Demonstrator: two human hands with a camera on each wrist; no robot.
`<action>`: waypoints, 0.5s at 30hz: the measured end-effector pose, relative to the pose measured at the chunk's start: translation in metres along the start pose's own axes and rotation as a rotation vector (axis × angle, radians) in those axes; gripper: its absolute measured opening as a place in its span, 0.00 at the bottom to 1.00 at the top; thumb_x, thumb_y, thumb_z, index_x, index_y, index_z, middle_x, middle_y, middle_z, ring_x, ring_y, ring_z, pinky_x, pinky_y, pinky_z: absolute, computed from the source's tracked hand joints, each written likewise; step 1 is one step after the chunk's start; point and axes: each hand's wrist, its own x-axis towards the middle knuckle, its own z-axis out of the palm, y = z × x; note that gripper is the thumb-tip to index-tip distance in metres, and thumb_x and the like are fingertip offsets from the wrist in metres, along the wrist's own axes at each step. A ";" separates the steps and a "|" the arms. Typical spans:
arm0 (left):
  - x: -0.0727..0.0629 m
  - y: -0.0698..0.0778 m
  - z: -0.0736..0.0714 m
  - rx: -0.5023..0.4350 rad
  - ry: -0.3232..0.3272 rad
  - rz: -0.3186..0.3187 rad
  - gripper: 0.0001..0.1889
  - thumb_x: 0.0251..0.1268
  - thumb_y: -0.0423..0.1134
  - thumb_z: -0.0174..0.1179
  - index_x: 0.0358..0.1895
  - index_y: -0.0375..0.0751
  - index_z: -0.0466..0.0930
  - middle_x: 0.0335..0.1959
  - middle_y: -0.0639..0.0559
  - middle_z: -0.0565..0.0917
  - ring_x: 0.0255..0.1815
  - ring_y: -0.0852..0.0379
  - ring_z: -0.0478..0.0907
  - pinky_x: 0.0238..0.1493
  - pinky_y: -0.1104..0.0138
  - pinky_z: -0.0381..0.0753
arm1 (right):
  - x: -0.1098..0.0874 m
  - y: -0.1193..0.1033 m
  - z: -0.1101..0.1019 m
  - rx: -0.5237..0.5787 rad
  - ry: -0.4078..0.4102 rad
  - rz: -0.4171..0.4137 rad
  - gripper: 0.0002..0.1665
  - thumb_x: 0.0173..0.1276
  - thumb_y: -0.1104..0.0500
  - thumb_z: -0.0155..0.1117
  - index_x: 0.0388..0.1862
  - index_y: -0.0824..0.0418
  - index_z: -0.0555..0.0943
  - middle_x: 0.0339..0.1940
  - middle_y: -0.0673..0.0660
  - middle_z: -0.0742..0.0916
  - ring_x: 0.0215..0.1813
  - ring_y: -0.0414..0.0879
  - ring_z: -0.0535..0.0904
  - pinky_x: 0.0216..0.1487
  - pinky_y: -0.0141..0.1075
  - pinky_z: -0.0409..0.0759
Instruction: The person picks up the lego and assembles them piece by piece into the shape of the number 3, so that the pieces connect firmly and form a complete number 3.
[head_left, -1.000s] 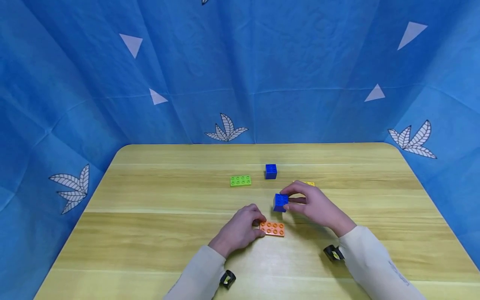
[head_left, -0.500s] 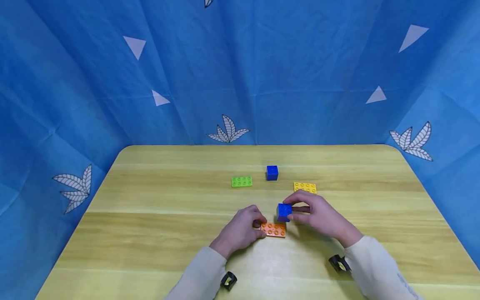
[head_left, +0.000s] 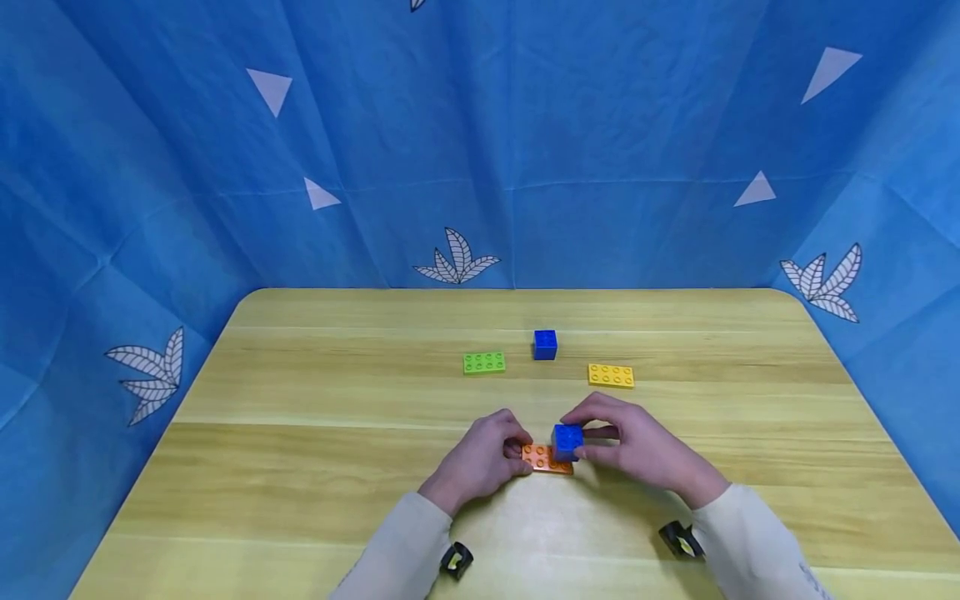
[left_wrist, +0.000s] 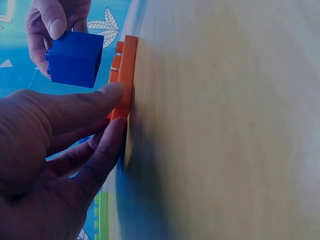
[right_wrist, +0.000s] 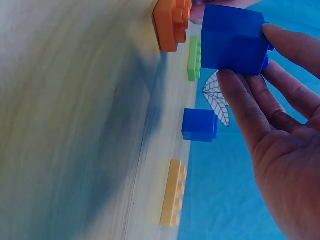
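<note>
Three sides of blue leaf-print curtain [head_left: 480,108] around the wood-grain bench [head_left: 300,475]; we see left hand [head_left: 480,458] pinching orange brick [head_left: 538,458] flat on it, right hand [head_left: 641,442] gripping blue block [head_left: 566,443] just above that brick.

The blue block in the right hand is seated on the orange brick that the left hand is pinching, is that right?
Not quite: the blue block in the right hand isn't seated. The left wrist view shows a gap between it and the orange brick, which the left hand is indeed pinching.
</note>
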 end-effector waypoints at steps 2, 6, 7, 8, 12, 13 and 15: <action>0.000 0.000 0.000 -0.004 0.011 0.008 0.12 0.54 0.32 0.74 0.41 0.35 0.86 0.33 0.58 0.74 0.31 0.68 0.73 0.36 0.76 0.77 | 0.000 0.000 0.000 -0.005 -0.003 0.002 0.18 0.64 0.66 0.70 0.52 0.61 0.81 0.49 0.54 0.80 0.53 0.50 0.80 0.55 0.39 0.79; 0.000 -0.001 0.002 -0.017 0.021 0.011 0.12 0.53 0.31 0.74 0.41 0.34 0.85 0.33 0.58 0.75 0.31 0.67 0.74 0.36 0.76 0.77 | -0.002 0.000 0.002 -0.007 -0.008 0.009 0.17 0.64 0.65 0.70 0.52 0.60 0.81 0.48 0.53 0.79 0.53 0.51 0.80 0.55 0.42 0.79; -0.001 -0.001 0.002 -0.020 0.019 0.007 0.12 0.53 0.31 0.74 0.41 0.34 0.85 0.33 0.58 0.75 0.31 0.67 0.74 0.36 0.76 0.77 | -0.002 -0.001 0.002 -0.004 -0.011 0.008 0.17 0.64 0.65 0.70 0.52 0.60 0.81 0.48 0.54 0.79 0.53 0.51 0.80 0.55 0.43 0.79; -0.001 -0.001 0.002 -0.021 0.016 0.004 0.12 0.53 0.31 0.74 0.41 0.34 0.85 0.33 0.58 0.74 0.31 0.67 0.74 0.36 0.76 0.77 | -0.002 -0.001 0.003 0.000 -0.014 0.008 0.17 0.64 0.65 0.70 0.52 0.60 0.81 0.48 0.54 0.79 0.53 0.52 0.80 0.55 0.43 0.79; -0.002 -0.001 0.003 -0.011 0.013 0.000 0.12 0.53 0.31 0.74 0.41 0.34 0.85 0.33 0.58 0.74 0.31 0.67 0.73 0.36 0.76 0.77 | -0.003 -0.001 0.005 0.014 -0.022 0.004 0.16 0.64 0.65 0.70 0.51 0.60 0.80 0.49 0.54 0.79 0.54 0.52 0.79 0.55 0.45 0.79; -0.002 -0.001 0.002 -0.010 0.015 0.003 0.12 0.53 0.31 0.74 0.41 0.34 0.85 0.32 0.58 0.74 0.31 0.67 0.73 0.36 0.76 0.77 | -0.003 -0.001 0.005 0.016 -0.021 0.003 0.16 0.65 0.65 0.70 0.51 0.60 0.80 0.49 0.54 0.79 0.54 0.52 0.79 0.55 0.45 0.79; 0.000 0.000 0.002 -0.004 0.022 0.016 0.12 0.53 0.31 0.74 0.40 0.34 0.85 0.32 0.57 0.74 0.31 0.67 0.73 0.36 0.76 0.76 | -0.004 -0.001 0.005 0.020 -0.015 0.002 0.16 0.64 0.65 0.70 0.51 0.60 0.80 0.49 0.54 0.79 0.53 0.52 0.79 0.55 0.44 0.79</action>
